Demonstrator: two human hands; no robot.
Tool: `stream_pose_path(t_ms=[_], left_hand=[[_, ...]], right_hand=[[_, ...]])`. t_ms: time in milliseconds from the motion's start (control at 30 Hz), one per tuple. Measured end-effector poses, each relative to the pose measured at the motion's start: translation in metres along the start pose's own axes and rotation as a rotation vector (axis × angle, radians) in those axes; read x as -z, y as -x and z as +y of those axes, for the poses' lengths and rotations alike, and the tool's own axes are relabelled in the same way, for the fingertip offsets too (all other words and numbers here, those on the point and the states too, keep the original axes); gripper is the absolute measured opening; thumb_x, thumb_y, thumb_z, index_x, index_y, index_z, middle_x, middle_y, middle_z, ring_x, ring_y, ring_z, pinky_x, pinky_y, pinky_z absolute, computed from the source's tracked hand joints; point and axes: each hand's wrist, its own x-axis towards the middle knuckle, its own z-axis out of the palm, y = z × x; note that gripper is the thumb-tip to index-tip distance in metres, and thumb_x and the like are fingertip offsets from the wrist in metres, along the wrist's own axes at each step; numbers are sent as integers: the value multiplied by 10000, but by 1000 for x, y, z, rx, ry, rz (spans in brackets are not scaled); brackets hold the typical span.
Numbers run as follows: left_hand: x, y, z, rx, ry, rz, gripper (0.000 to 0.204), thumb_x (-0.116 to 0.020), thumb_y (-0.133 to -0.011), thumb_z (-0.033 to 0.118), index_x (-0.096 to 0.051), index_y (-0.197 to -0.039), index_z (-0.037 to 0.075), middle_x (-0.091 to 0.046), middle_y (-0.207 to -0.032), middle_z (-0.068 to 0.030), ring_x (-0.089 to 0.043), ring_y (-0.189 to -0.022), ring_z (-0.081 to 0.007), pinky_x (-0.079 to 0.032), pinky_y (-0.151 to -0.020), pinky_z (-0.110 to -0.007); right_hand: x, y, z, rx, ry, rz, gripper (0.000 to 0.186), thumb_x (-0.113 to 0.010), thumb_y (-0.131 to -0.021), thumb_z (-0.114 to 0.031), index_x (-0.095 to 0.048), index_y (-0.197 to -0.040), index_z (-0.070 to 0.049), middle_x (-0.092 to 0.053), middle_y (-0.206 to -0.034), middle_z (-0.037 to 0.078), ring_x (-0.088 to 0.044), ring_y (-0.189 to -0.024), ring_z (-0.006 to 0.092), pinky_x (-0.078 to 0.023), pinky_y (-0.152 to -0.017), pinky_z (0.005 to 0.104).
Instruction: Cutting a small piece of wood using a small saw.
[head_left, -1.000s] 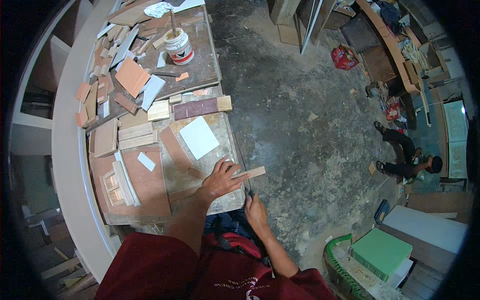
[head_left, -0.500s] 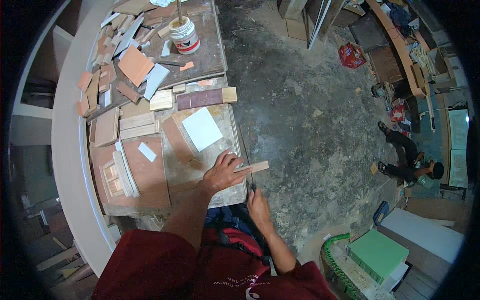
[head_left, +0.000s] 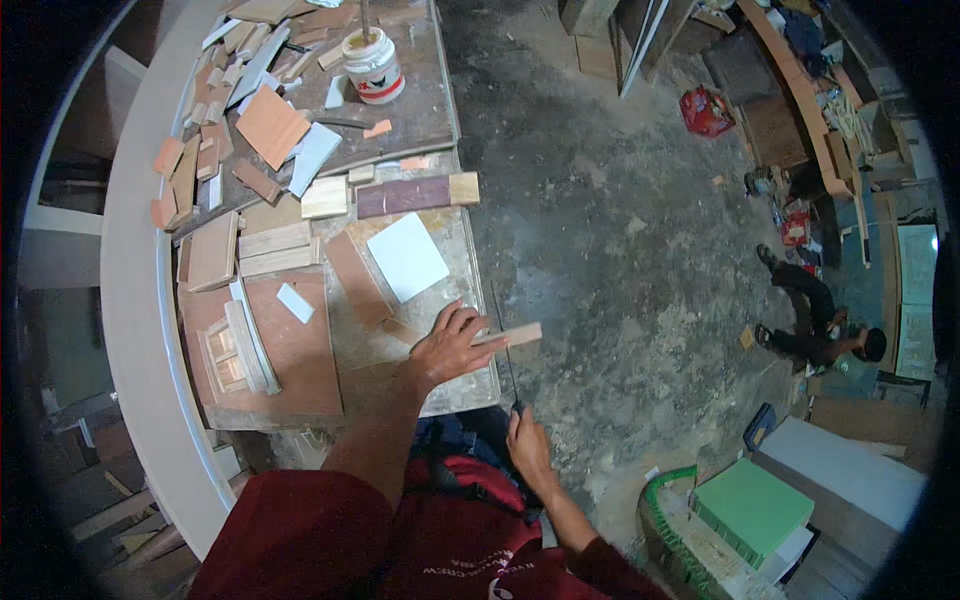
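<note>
My left hand (head_left: 455, 345) presses a short, light wooden strip (head_left: 525, 333) onto the workbench, fingers bent over it. The strip's end sticks out past the bench's right edge. In my right hand (head_left: 530, 445), closed round its dark handle, is a handsaw (head_left: 515, 375). Its thin blade appears nearly edge-on and crosses the strip just right of my left fingers. How deep the blade sits in the wood cannot be made out. Just beyond my left hand lie a white square panel (head_left: 408, 257) and a brown board (head_left: 357, 280).
A white tub (head_left: 374, 68) with a stick in it stands at the bench's far end, beside piled wood offcuts (head_left: 272, 130). A wooden block with a dark reddish middle (head_left: 405, 196) lies nearer. Across the concrete floor (head_left: 610, 260), another person (head_left: 825, 310) sits at the right.
My right hand has drawn back toward me with the handsaw, and more of the blade shows. My left hand and the wooden strip stay nearly in place.
</note>
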Motion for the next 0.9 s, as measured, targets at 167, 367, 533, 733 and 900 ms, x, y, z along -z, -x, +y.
stream_pose_path(t_ms=[167, 367, 533, 733, 900], left_hand=[[3, -9, -1, -17, -5, -28, 529, -720, -714, 294, -553, -1216, 309, -516, -1087, -36, -464, -1085, -244, -316, -1038, -483], [9, 0, 0, -6, 4, -7, 526, -723, -714, 269, -556, -1211, 301, -519, -1080, -50, -469, -1074, -249, -311, -1036, -485], [5, -10, 4, -43, 21, 12, 512, -717, -720, 263, -566, -1209, 290, -519, -1038, -45, -473, -1072, -237, -317, -1030, -492], [2, 0, -2, -16, 53, -6, 528, -742, -688, 243, -589, -1192, 286, -509, -1067, -66, -470, -1063, -264, -295, -1046, -521], [7, -7, 1, -26, -16, -7, 485, -716, -711, 283, -591, -1180, 281, -524, -1025, -36, -484, -1066, -231, -282, -1058, -507]], right_hand=[[-2, -58, -20, 118, -62, 67, 261, -437, -946, -229, -475, -1005, 23, -589, -707, 308, -579, -664, 487, -439, -573, 562], [2, -17, -14, 92, -21, 29, 298, -414, -953, -249, -498, -979, 36, -591, -693, 306, -585, -654, 480, -457, -589, 553], [8, -71, -34, 122, -39, 94, 294, -423, -951, -259, -477, -978, 29, -586, -683, 306, -573, -656, 496, -444, -585, 567], [-1, -20, -9, 62, -71, 32, 289, -425, -949, -259, -466, -985, 25, -589, -708, 316, -572, -668, 499, -435, -591, 581], [9, -66, -41, 138, -16, 144, 292, -429, -948, -253, -484, -937, 34, -600, -700, 297, -599, -657, 467, -479, -575, 531]])
